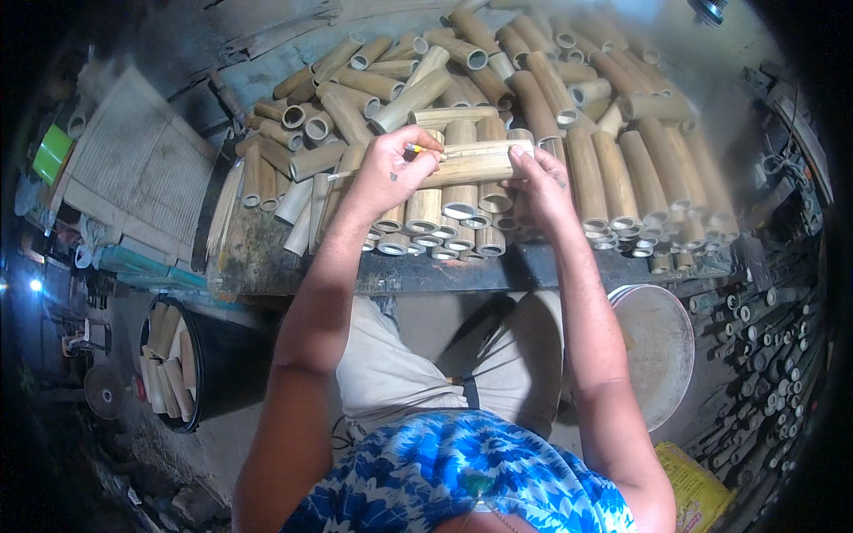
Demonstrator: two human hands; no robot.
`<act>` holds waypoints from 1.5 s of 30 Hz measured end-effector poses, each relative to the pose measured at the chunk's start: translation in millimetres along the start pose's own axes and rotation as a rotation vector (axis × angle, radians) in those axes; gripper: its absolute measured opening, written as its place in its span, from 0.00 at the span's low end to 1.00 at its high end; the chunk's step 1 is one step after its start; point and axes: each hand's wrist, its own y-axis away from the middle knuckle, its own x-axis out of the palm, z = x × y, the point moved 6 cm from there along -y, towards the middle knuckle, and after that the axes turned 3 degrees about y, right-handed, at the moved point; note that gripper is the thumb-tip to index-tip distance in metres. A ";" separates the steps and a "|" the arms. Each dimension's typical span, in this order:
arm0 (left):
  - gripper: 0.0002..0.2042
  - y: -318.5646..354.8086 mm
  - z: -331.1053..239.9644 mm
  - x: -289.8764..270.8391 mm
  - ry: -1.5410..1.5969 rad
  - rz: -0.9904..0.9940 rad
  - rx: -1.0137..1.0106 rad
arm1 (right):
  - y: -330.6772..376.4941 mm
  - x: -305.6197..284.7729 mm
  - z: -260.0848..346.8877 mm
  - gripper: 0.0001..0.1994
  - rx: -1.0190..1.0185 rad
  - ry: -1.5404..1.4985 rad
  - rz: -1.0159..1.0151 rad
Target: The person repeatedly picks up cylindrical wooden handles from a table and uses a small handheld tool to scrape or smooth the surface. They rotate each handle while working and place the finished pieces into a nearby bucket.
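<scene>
A bamboo tube (471, 171) lies crosswise between my hands, above the table. My right hand (538, 171) is closed round its right end, with the thumb on top. A pale flat strip (480, 153) runs along the tube's upper side; I cannot tell whether it is a separate piece. My left hand (400, 164) is at the tube's left end, its fingers pinching a thin tool with a yellow part (412, 149), like a pencil or marker. Left of that wrist a thin pale rod (342, 176) pokes out; whether it belongs to the tool is unclear.
Cut bamboo tubes (635, 178) are heaped over the dark table (426, 280), some in neat rows. A black bin (209, 364) with bamboo pieces stands at left, a pale round tub (657, 355) at right. Long bamboo poles (764, 373) are stacked far right. A yellow sack (697, 489) lies below.
</scene>
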 end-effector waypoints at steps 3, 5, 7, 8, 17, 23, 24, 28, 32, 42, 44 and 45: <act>0.06 -2.3 2.3 3.7 -0.069 0.003 0.030 | 0.9 -0.3 0.6 0.15 0.007 0.004 -0.004; 0.07 -2.2 3.0 3.8 -0.114 -0.010 0.044 | 1.5 -0.3 0.3 0.15 0.013 0.005 -0.014; 0.07 -1.3 0.9 3.1 -0.151 -0.021 0.070 | 1.8 0.4 -0.3 0.15 0.026 -0.002 -0.019; 0.07 -0.8 1.0 3.4 -0.146 -0.013 0.054 | 2.1 0.4 -0.7 0.15 0.035 -0.007 -0.022; 0.06 -2.0 -2.3 4.1 -0.113 -0.053 0.088 | 2.5 0.2 1.2 0.15 0.009 0.005 -0.026; 0.06 -4.9 1.4 3.3 -0.085 0.011 0.009 | 2.2 0.2 -0.1 0.15 0.020 0.015 -0.011; 0.06 -5.4 2.8 3.6 -0.041 0.026 -0.034 | 2.0 0.6 0.4 0.16 0.014 0.020 -0.007; 0.06 -7.4 1.0 8.9 0.041 0.016 -0.013 | 2.8 1.3 1.7 0.15 0.016 0.018 -0.013; 0.06 -9.3 4.2 15.7 -0.056 -0.011 0.055 | 3.0 1.5 2.5 0.15 0.006 0.009 -0.006; 0.06 -6.6 4.1 15.2 -0.160 -0.003 0.041 | 2.8 1.8 3.3 0.16 -0.001 -0.003 0.007; 0.06 -7.7 2.5 15.8 -0.170 0.007 0.028 | 2.8 2.0 3.7 0.16 -0.005 0.004 0.004; 0.06 -8.8 1.8 16.4 -0.164 0.022 0.026 | 3.2 2.2 4.0 0.16 -0.010 0.006 0.004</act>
